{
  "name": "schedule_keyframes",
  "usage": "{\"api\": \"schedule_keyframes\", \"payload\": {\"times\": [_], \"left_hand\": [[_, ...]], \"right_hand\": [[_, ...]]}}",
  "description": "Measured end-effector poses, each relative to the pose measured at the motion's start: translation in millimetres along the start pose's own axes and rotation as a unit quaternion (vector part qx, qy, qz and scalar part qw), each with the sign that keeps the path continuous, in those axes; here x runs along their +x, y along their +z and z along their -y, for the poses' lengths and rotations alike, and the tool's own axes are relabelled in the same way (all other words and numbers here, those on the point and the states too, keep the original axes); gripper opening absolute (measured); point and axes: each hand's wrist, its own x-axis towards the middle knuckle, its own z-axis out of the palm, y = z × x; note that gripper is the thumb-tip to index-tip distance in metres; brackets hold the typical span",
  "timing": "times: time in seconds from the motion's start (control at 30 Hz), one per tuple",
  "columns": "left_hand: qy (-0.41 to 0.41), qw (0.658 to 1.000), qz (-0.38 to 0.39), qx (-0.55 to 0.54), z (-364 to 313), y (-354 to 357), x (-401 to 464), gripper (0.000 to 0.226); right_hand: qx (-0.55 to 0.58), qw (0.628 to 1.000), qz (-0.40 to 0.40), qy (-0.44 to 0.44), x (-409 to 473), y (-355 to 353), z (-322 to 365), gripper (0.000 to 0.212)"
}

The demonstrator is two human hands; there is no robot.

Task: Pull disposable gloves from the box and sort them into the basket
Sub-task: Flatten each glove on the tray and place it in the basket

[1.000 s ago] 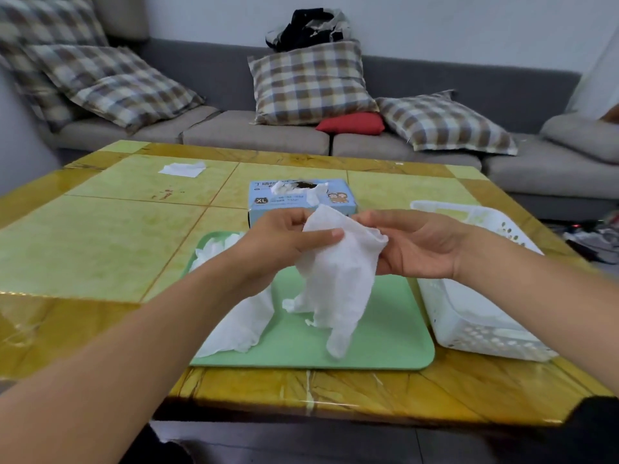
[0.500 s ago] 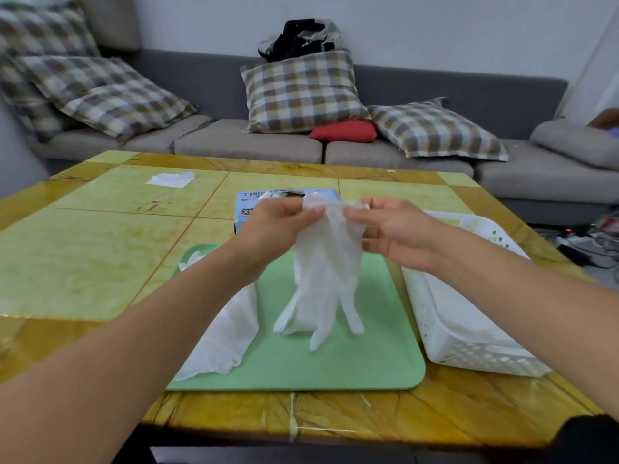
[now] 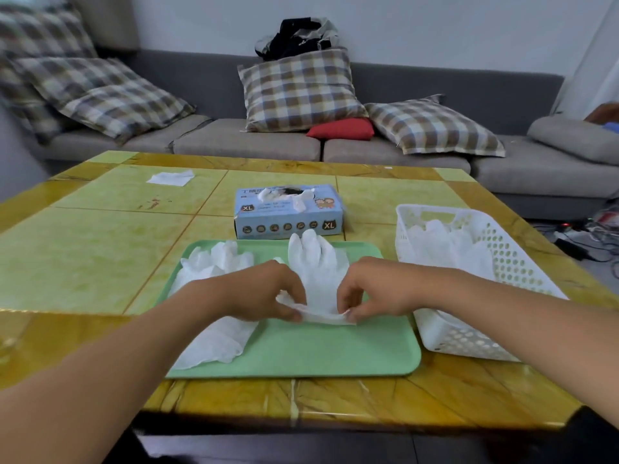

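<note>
**White glove pinned flat on green tray by two hands**

White and thin, a disposable glove (image 3: pixel 318 272) lies spread on a green tray (image 3: pixel 301 353), its fingers pointing away toward the glove box (image 3: pixel 288 212) and its cuff nearest the person. Both hands work that cuff edge. The left hand (image 3: pixel 264 293) curls its fingers and thumb down over the cuff's left corner and pinches it; the right hand (image 3: pixel 371 289) does the same at the right corner, fingertips bent onto the film, so the cuff is drawn taut between the two. Neither hand is slack or flat.

To the left on the same tray rests a rumpled pile of gloves (image 3: pixel 207 296), partly covered by the left forearm and reaching to the tray's near edge. The blue box, marked XL, stands just beyond the tray's far rim, a tuft of glove sticking out of its top opening. A white perforated basket (image 3: pixel 502 262) sits just beside the tray on the right and already holds several gloves heaped inside.

All of it stands on a yellow-green tiled table (image 3: pixel 83 256), where a lone white tissue (image 3: pixel 170 178) lies toward the far left. A grey sofa (image 3: pixel 435 85) with checked cushions (image 3: pixel 299 90) and a red pillow (image 3: pixel 341 128) runs behind.
</note>
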Motion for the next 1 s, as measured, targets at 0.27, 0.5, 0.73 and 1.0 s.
{"api": "schedule_keyframes", "payload": {"times": [0.27,0.5,0.73,1.0], "left_hand": [[0.003,0.996,0.076,-0.044,-13.5,5.0,-15.4,0.03],[-0.041,0.999,-0.01,0.028,-5.9,-19.8,-22.4,0.023],[-0.184,0.975,-0.086,0.088,36.0,-56.9,-60.4,0.021],[-0.308,0.949,-0.043,-0.042,47.3,-53.0,-90.9,0.027]], "right_hand": [[0.037,0.997,0.071,-0.003,4.3,-8.3,28.9,0.023],[-0.106,0.989,0.049,0.096,26.3,7.7,13.8,0.092],[0.001,0.994,-0.095,-0.056,53.1,13.6,88.5,0.046],[0.07,0.994,-0.068,-0.052,93.5,48.7,116.3,0.008]]}}
